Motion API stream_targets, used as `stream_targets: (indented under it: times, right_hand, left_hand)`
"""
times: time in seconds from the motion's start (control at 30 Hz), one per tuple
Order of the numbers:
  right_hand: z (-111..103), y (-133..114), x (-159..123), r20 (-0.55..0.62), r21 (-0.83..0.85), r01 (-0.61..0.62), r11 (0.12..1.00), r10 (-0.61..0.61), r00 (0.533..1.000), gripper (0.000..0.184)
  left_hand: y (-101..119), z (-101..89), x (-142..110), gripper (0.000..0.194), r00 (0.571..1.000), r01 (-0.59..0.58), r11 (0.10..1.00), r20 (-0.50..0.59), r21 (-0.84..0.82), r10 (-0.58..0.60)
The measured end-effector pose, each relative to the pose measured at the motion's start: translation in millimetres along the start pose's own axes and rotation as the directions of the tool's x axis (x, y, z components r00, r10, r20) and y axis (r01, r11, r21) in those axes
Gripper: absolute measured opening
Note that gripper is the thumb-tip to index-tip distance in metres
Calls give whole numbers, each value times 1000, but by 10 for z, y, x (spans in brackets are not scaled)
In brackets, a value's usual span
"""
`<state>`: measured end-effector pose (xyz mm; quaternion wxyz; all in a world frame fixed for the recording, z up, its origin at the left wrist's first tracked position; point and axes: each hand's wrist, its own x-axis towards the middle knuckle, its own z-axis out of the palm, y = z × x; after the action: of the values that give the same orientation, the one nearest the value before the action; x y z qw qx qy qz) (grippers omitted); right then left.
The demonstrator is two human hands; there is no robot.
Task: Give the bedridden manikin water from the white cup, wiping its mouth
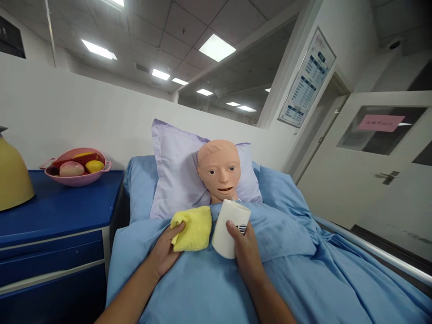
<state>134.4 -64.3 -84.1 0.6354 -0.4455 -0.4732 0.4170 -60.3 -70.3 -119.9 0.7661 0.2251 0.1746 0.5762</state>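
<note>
My left hand is closed on a folded yellow towel, thumb on top and fingers underneath. In my right hand is a white cup with a black striped mark, tilted a little, its rim towards the manikin. What the cup holds, if anything, cannot be seen; a small pale tip shows at its rim. Just beyond the cup, a manikin's head rests face up on a lilac pillow, mouth slightly open. A blue quilt covers the manikin's body below the neck, under both hands.
On the left, a blue bedside cabinet carries a pink basin of fruit-like items and a yellow jug-shaped vessel. A metal bed rail runs along the right. Behind it are a door and a wall chart.
</note>
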Motion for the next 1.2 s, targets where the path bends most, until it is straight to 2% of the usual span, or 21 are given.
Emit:
stream_targets:
  times: [0.13, 0.23, 0.3, 0.33, 0.37, 0.4, 0.43, 0.47, 0.5, 0.53, 0.57, 0.6, 0.63, 0.7, 0.77, 0.87, 1.07, 1.13, 1.2]
  right_hand:
    - [43, -56, -47, -66, 1, 52, 999, -52, 996, 59]
    - [58, -98, -78, -118, 2, 112, 994, -111, 987, 62]
    - [55, -111, -82, -149, 13, 134, 991, -131, 980, 62]
    - [50, -112, -78, -166, 22, 139, 990, -134, 977, 62]
    - [43, -109, -69, -185, 33, 141, 990, -132, 974, 62]
    - [35, -101, -57, -207, 47, 138, 989, -125, 970, 62]
    - [26, -91, -42, -229, 65, 132, 989, -113, 967, 62]
    - [16, -78, -25, -250, 87, 124, 988, -99, 963, 63]
    - [6, -65, -6, -268, 110, 119, 987, -86, 960, 63]
    - [-3, -51, 12, -278, 134, 115, 984, -74, 958, 63]
    - [-10, -40, 28, -280, 159, 116, 980, -68, 957, 63]
    - [-14, -31, 42, -275, 185, 123, 975, -69, 959, 63]
    - [-17, -25, 53, -269, 210, 132, 969, -73, 960, 63]
    - [-15, -20, 65, -262, 254, 146, 956, -77, 962, 64]
    - [-9, -19, 69, -272, 285, 151, 947, -72, 960, 64]
    - [-4, -13, 75, -269, 308, 159, 938, -74, 960, 60]
    - [-17, -20, 85, -220, 329, 156, 931, -85, 972, 56]
    - [-16, -35, 85, -205, 339, 147, 929, -80, 976, 59]
    - [-13, -46, 85, -179, 350, 130, 928, -70, 981, 61]
  left_hand:
    - [10, 63, -21, 41, 998, -37, 993, -39, 113, 42]
    - [36, 163, -55, 44, 991, -92, 937, -60, 338, 119]
    - [68, 284, -69, 42, 973, -185, 813, -10, 552, 229]
    - [87, 363, -65, 39, 950, -257, 710, 36, 655, 310]
    - [109, 451, -50, 37, 907, -343, 584, 98, 736, 410]
    - [131, 544, -20, 37, 833, -442, 433, 180, 785, 523]
    - [153, 638, 29, 38, 721, -543, 260, 284, 798, 632]
    - [172, 728, 98, 39, 572, -634, 67, 409, 770, 711]
    - [186, 810, 185, 41, 405, -701, -138, 550, 700, 731]
    - [194, 882, 290, 43, 253, -728, -337, 691, 597, 677]
    - [194, 941, 405, 44, 146, -716, -506, 813, 480, 564]
    - [184, 988, 526, 44, 97, -678, -635, 902, 369, 421]
    - [166, 1022, 643, 42, 95, -627, -728, 955, 276, 281]
    - [108, 1053, 842, 36, 147, -513, -846, 986, 146, 82]
    - [41, 1037, 965, 33, 176, -419, -904, 984, 85, 11]
    - [-33, 927, 1002, 32, 174, -391, -915, 984, 98, 31]
    - [-35, 576, 813, 30, 161, -549, -818, 982, 171, 97]
    - [-11, 541, 728, 33, 155, -601, -774, 979, 197, 130]
    - [18, 601, 658, 38, 118, -633, -743, 976, 217, 184]
